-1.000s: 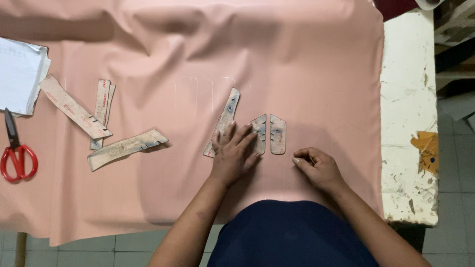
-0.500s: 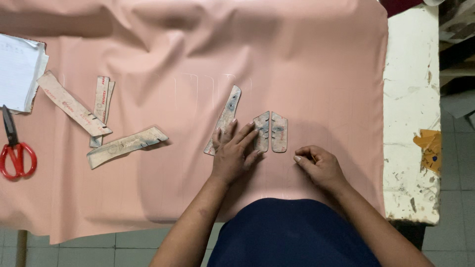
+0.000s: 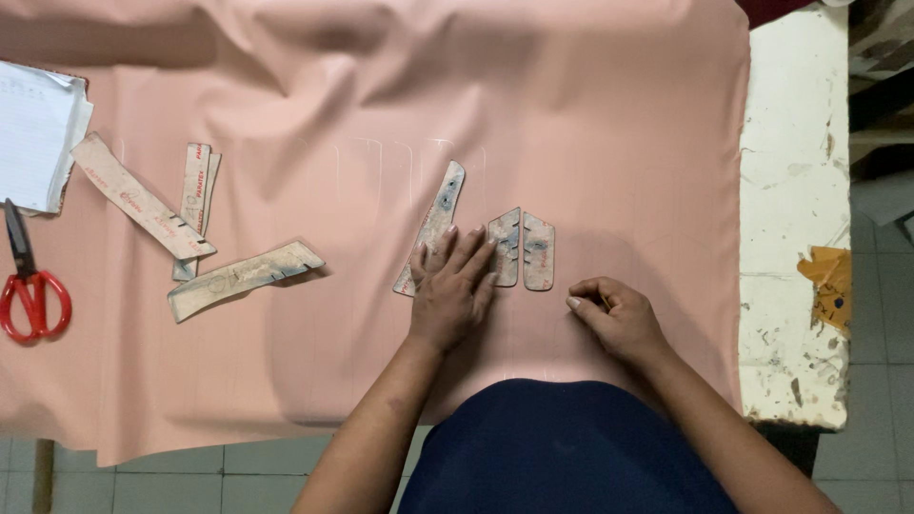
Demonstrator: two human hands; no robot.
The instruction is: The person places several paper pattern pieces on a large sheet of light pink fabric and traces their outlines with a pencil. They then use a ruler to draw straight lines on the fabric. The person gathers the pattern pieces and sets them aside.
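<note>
Your left hand [image 3: 452, 297] lies flat on the pink cloth [image 3: 381, 95], fingers [image 3: 466, 252] spread and open, gripping nothing. The fingertips press on two cardboard templates: the long curved template [image 3: 436, 221], which runs up and away from the hand at a tilt, and the left one of the pair of short templates [image 3: 522, 249] just right of the hand. The pair lies upright, side by side, touching or nearly so.

Your right hand [image 3: 614, 316] rests on the cloth right of the short pair, just below it, apart from it. Its fingers are curled in, thumb tip against the forefinger; something small may be pinched there, but you can't tell what, it's hidden.

Well left of the left hand lie three more templates: the notched strip [image 3: 243, 279], nearest, tilted; the narrow doubled strip [image 3: 195, 195] above it; and the long diagonal strip [image 3: 138, 195], which overlaps the doubled one at its lower end. Further left, red-handled scissors [image 3: 29, 286] lie at the cloth's edge, with white paper sheets [image 3: 33, 133] above them. The cloth covers most of the surface; a bare white, chipped part of the surface [image 3: 795, 190] shows right of the cloth. Faint chalk outlines sit on the cloth above the curved template.
</note>
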